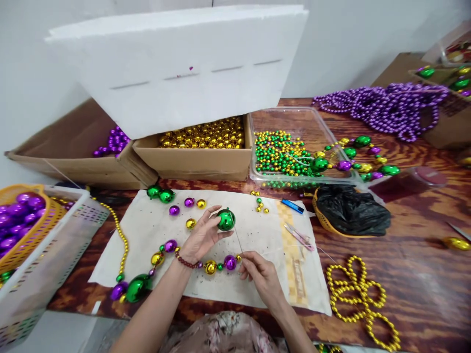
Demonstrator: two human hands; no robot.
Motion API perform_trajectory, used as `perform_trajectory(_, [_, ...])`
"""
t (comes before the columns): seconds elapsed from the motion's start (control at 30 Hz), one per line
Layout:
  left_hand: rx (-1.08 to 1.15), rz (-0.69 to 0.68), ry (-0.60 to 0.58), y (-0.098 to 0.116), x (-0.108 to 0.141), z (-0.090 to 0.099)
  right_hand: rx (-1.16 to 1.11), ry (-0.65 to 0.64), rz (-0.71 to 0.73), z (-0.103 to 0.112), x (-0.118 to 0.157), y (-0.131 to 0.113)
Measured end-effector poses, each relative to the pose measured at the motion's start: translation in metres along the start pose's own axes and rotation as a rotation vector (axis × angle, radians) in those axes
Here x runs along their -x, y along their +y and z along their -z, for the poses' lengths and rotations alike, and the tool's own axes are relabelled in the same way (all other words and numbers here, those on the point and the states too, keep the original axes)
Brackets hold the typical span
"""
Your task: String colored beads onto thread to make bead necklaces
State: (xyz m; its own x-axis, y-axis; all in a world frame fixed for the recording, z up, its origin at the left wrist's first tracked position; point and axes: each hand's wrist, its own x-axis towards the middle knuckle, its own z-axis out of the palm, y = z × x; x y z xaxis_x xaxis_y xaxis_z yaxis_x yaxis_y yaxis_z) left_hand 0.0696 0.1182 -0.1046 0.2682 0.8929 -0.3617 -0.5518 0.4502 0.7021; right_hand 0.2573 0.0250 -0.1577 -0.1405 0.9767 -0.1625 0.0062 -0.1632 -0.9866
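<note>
The green ball (226, 220) is glossy and round – no long axis – its small loop towards the worktop's (423, 274) back edge. The left hand (202, 237) grips it between thumb and curled fingers above the cloth (228, 289); the right hand (261, 274), fingertips pinched, holds the thread (238, 239) slanting from it.

"What sort of place is this?"

"A small bead-stringing workshop, by the look of it. The counter (423, 240) carries a cardboard box (191, 164) full of gold beads (206, 135) and a clear bin (283, 120) of green and gold beads (281, 153)."

"Couldn't it be a home?"

"I can't rule that out, but bulk supplies point to a workshop: heaped purple strands (382, 108), a yellow basket (40, 235) of purple balls (17, 211), pink-handled snips (302, 239) and a garland (170, 245) on a work cloth (147, 215)."
</note>
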Motion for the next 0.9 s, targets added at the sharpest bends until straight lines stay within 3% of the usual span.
perform_trajectory(0.23, [-0.06, -0.085, -0.068, 0.001, -0.006, -0.003, 0.04, 0.002, 0.038, 0.0, -0.003, 0.007])
perform_trajectory(0.33, [0.052, -0.115, -0.022, 0.001, -0.013, -0.005, 0.048, 0.026, 0.061, 0.0, -0.002, 0.006])
perform_trajectory(0.6, [0.279, -0.039, 0.167, 0.009, -0.024, -0.012, 0.148, 0.007, 0.167, -0.004, 0.01, 0.006])
perform_trajectory(0.9, [0.375, 0.006, 0.218, 0.014, -0.025, -0.016, 0.231, -0.004, 0.215, -0.008, 0.012, 0.006])
